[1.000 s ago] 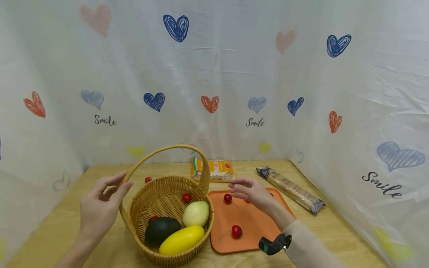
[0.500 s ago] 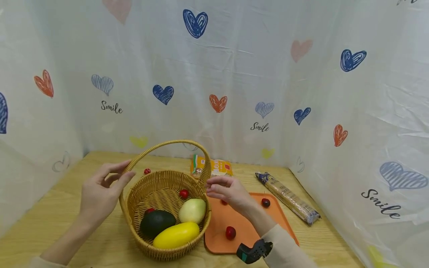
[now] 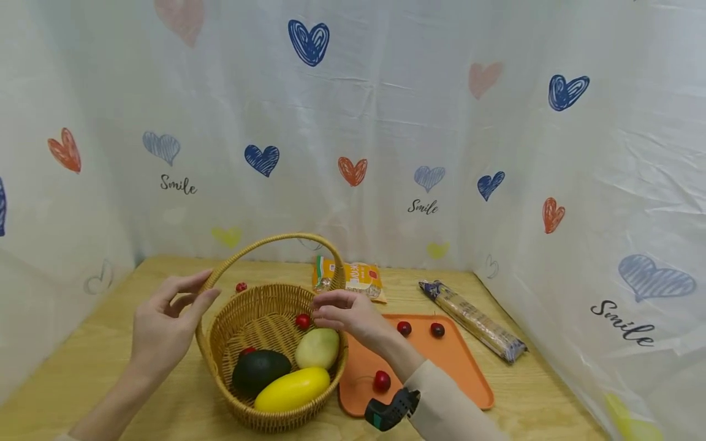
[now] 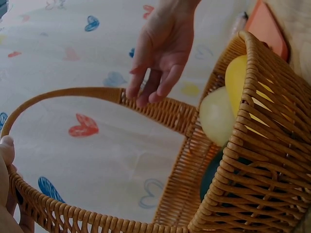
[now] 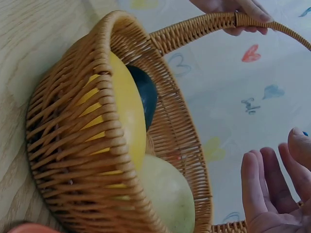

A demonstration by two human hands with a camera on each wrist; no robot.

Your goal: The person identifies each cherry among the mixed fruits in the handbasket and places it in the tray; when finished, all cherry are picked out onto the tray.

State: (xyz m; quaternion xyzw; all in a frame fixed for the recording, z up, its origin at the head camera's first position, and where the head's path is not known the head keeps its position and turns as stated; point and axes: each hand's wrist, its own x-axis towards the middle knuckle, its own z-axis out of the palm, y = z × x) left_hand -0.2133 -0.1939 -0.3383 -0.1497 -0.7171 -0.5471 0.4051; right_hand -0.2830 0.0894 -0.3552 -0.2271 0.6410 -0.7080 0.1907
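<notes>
In the head view, my left hand (image 3: pixel 162 321) pinches the left side of the handle of a wicker basket (image 3: pixel 276 424). Inside lie a dark green avocado-like fruit (image 3: pixel 261 373), a yellow oblong fruit (image 3: pixel 293 390), a pale green round one (image 3: pixel 317 349) and a cherry (image 3: pixel 303 321); a second red bit shows behind the dark fruit. My right hand (image 3: pixel 347 313) hovers by the basket's right rim, near the handle's right base. Its fingers (image 5: pixel 250 182) are relaxed in the right wrist view, and nothing is held between them.
An orange tray (image 3: pixel 427 373) right of the basket bears cherries, one near the front (image 3: pixel 382 381). Behind lie an orange food packet (image 3: pixel 361 278) and a long clear packet (image 3: pixel 474 321). A small red item (image 3: pixel 241 286) sits behind the basket. Heart-printed curtains enclose the table.
My right hand has moved left, from above the tray to the basket's right rim. My left hand keeps its hold on the handle. The head view has shifted slightly.
</notes>
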